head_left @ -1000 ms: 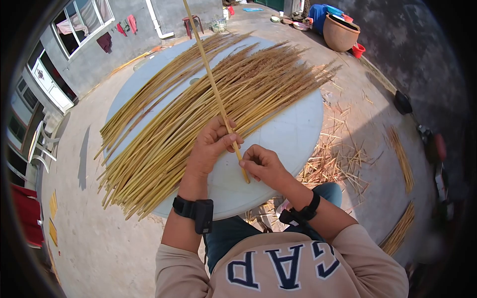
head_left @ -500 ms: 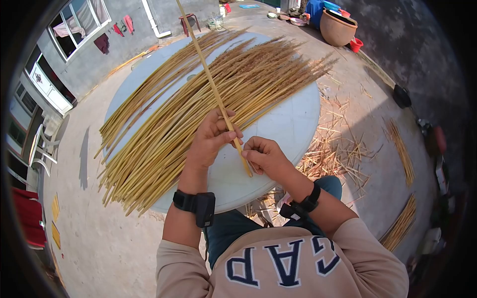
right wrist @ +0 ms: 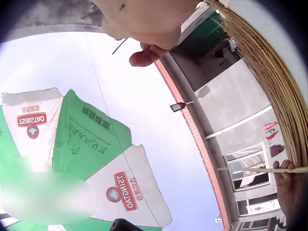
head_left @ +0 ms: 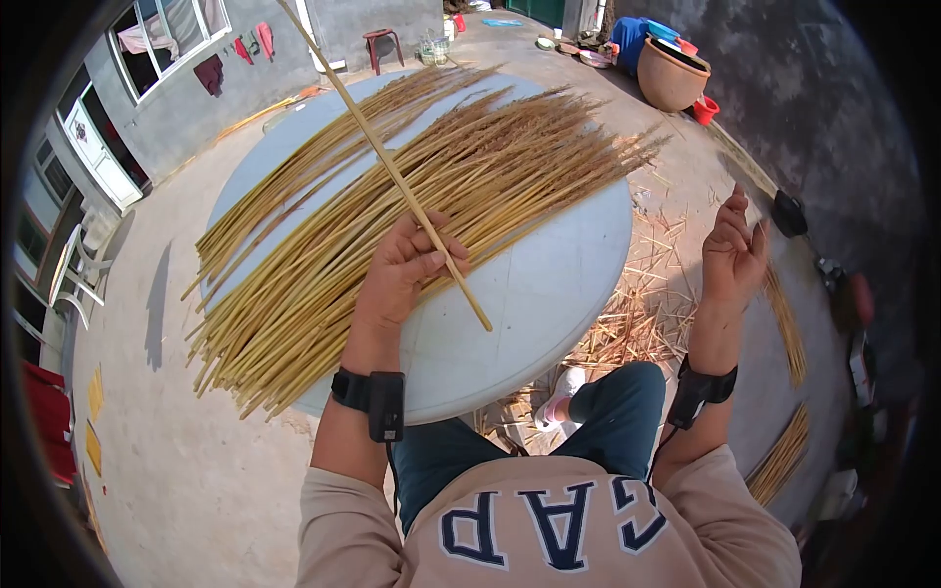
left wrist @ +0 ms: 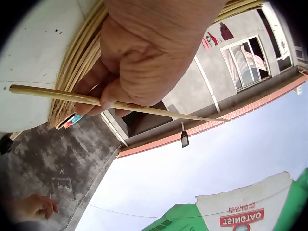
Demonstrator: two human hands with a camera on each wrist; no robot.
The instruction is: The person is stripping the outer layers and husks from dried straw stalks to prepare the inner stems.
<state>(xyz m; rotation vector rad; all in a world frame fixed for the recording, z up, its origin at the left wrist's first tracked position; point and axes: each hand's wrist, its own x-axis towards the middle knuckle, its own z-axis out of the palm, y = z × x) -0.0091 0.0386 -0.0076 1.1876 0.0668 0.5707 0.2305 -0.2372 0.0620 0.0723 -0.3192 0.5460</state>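
In the head view, my left hand [head_left: 412,263] grips a long pale reed stalk [head_left: 375,142] between thumb and fingers near its thick lower end. The stalk slants up and left over a bundle of plumed reeds [head_left: 392,225] lying on the round table [head_left: 549,284]. The left wrist view shows the thumb pressing the stalk [left wrist: 53,93] against the fingers. My right hand [head_left: 730,253] is raised off to the right, beyond the table, thumb spread from the loosely bent fingers. A thin dark sliver [right wrist: 118,46] shows beside its fingers in the right wrist view.
Broken stalk scraps [head_left: 642,318] litter the ground right of the table. Two bundles of stalks, one of them the lower bundle [head_left: 781,453], lie farther right. A clay pot [head_left: 672,76] and a red bucket [head_left: 705,110] stand by the far wall.
My right hand has left the stalk's lower end and swung far out to the right, fingers loosening. The left hand keeps its grip, and the stalk's upper end has tipped left.
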